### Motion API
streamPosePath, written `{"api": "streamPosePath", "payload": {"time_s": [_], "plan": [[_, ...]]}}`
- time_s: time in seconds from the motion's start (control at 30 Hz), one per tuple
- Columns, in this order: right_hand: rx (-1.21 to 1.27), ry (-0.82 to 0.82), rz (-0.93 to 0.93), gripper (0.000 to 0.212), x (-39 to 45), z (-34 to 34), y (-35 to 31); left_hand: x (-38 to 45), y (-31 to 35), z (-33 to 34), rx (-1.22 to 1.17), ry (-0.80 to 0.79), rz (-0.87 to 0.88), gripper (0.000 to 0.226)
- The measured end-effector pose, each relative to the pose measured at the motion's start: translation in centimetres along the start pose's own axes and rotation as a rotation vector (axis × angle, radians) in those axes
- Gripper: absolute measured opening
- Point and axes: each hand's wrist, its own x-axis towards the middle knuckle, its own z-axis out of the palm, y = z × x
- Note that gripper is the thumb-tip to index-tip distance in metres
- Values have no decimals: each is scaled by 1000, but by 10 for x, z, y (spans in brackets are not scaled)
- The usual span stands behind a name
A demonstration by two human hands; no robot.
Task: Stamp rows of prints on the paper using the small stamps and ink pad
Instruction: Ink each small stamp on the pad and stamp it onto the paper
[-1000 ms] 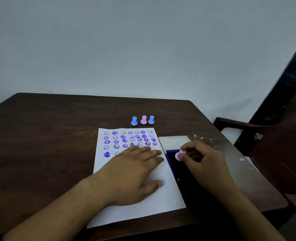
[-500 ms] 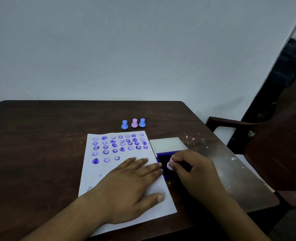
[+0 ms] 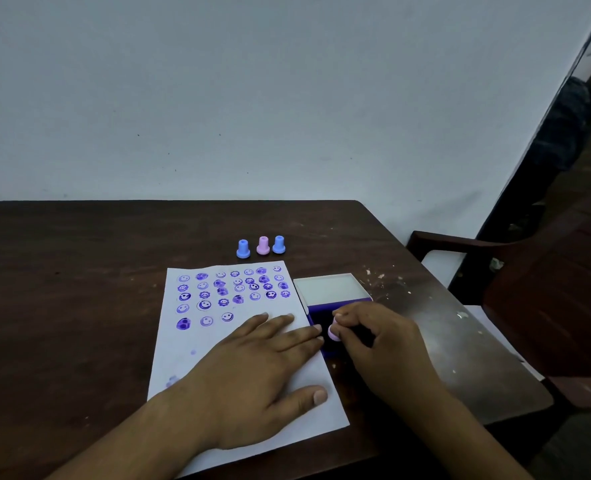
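Note:
A white sheet of paper [image 3: 197, 344] lies on the dark wooden table [image 3: 79, 271], with several rows of purple smiley prints across its upper part. My left hand [image 3: 259, 372] rests flat on the paper's lower right, fingers spread. My right hand [image 3: 380, 344] pinches a small pink stamp [image 3: 333, 332] over the dark blue ink pad [image 3: 318, 313], at its left side. The pad's open white lid [image 3: 328, 287] lies just behind it. Three spare stamps stand beyond the paper: blue [image 3: 243, 249], pink [image 3: 263, 245], blue [image 3: 279, 244].
A dark brown chair [image 3: 516, 278] stands at the table's right edge. A pale wall rises behind the table. White paint specks mark the tabletop to the right of the ink pad.
The view has shifted a little between frames. My right hand stays at the ink pad with the pink stamp, dipping slightly lower. My left hand keeps its place on the paper.

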Motion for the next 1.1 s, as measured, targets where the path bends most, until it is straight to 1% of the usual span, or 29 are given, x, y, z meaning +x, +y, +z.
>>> {"api": "streamPosePath", "payload": {"time_s": [0.47,0.63,0.77,0.87,1.0,1.1], "plan": [[0,21,-22,20,-3,-2,-2,-2,-2,2,-3,-22,6,81],[21,25,7,19,-2,-6,-6,-5,-5,-2,8,-26,-11,79],[84,54,52,19,8,-10,-13,-11,-18,-15,29,16,-69,77],[145,73,57,16,20,-7,-24,-21,-35,-26,46,55,-128,80],[243,56,45,14,35,8,-44,-43,-62,-37,47,100,-234,85],[332,2,55,15,48,22,-59,-57,-80,-44,25,111,-301,88]]}}
